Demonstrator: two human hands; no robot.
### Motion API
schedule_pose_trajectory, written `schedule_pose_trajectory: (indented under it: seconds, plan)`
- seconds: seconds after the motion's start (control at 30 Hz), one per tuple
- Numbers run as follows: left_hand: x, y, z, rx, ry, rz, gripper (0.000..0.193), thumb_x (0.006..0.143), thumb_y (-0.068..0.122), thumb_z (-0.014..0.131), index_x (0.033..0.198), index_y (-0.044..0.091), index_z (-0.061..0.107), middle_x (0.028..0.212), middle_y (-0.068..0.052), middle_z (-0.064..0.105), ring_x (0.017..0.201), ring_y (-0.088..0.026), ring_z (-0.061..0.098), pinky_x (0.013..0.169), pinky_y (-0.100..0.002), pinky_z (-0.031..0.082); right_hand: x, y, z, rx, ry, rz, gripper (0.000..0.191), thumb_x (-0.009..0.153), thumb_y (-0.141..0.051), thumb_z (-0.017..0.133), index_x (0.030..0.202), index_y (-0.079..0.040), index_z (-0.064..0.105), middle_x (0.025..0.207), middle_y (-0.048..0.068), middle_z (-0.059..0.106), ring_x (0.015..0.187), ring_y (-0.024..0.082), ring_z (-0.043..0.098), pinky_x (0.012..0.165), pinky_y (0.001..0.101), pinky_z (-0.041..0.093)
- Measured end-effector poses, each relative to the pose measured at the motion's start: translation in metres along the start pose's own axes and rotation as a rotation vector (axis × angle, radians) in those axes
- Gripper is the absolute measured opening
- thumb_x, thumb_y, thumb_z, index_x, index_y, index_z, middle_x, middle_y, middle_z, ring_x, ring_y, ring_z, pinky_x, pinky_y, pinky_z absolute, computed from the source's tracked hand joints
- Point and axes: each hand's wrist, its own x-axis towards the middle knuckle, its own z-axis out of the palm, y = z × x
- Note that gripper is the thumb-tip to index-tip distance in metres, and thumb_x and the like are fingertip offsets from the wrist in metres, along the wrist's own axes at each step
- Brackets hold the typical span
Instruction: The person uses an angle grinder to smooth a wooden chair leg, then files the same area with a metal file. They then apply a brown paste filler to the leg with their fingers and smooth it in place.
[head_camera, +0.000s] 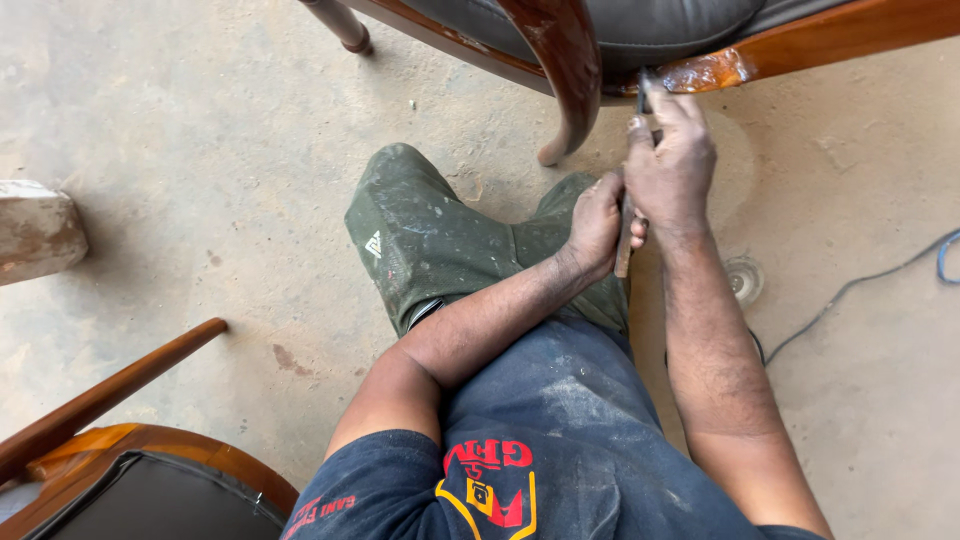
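Observation:
I sit on a concrete floor with a varnished wooden chair in front of me. My right hand grips the upper part of a thin hand tool, whose dark tip meets a glossy, scraped patch on the chair's seat rail. Just below it, my left hand is closed around the tool's wooden handle. The chair's curved front leg stands right beside both hands. My dusty green trouser leg lies under my left forearm.
Another wooden chair with a dark seat sits at the bottom left. A pale block lies at the left edge. A thin cable runs across the floor on the right, near a small round object.

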Motion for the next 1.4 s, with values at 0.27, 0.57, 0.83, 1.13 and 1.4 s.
schedule_pose_trajectory:
  seconds: [0.27,0.57,0.83,1.13,1.4]
  plan:
    - [-0.007,0.021,0.005,0.165,0.048,-0.008,0.030,0.113,0.025,0.040,0.100,0.001,0.053,0.073,-0.006,0.062,0.056,-0.009,0.062,0.047,-0.022,0.054,0.000,0.004,0.008,0.272,0.034,0.226,0.038,0.100,0.004,0.064,0.137,0.001,0.068,0.105,0.012,0.077,0.084,0.012,0.072,0.068,0.0271,0.059]
    - [0.016,0.003,-0.024,-0.124,-0.078,-0.122,0.032,0.112,0.030,0.030,0.101,0.010,0.053,0.069,-0.001,0.057,0.048,-0.006,0.053,0.039,-0.023,0.047,0.004,0.007,0.024,-0.185,0.011,0.040,0.014,0.101,0.001,0.072,0.115,0.004,0.072,0.102,0.013,0.069,0.079,0.017,0.071,0.059,0.0250,0.059]
    - [0.000,0.016,-0.013,0.014,-0.108,-0.090,0.033,0.113,0.028,0.034,0.110,0.004,0.057,0.073,-0.002,0.062,0.053,-0.008,0.060,0.046,-0.023,0.053,-0.009,0.003,0.007,0.038,0.097,-0.038,0.032,0.098,0.008,0.067,0.130,0.008,0.067,0.103,0.014,0.072,0.081,0.014,0.073,0.064,0.0241,0.062]
    - [-0.019,0.027,-0.001,0.287,-0.088,0.029,0.035,0.114,0.029,0.040,0.100,0.003,0.059,0.077,-0.005,0.066,0.063,-0.009,0.066,0.055,-0.023,0.058,-0.014,0.014,0.010,0.442,0.117,0.292,0.034,0.102,0.001,0.070,0.135,0.003,0.065,0.098,0.009,0.076,0.078,0.005,0.071,0.064,0.0204,0.060]
    - [-0.026,0.035,-0.002,0.317,0.056,0.050,0.034,0.113,0.027,0.043,0.096,0.002,0.058,0.074,-0.005,0.065,0.056,-0.008,0.062,0.047,-0.022,0.053,-0.012,-0.001,0.019,0.397,0.101,0.363,0.029,0.099,-0.001,0.071,0.128,0.002,0.066,0.090,0.007,0.075,0.073,0.005,0.071,0.059,0.0203,0.059]
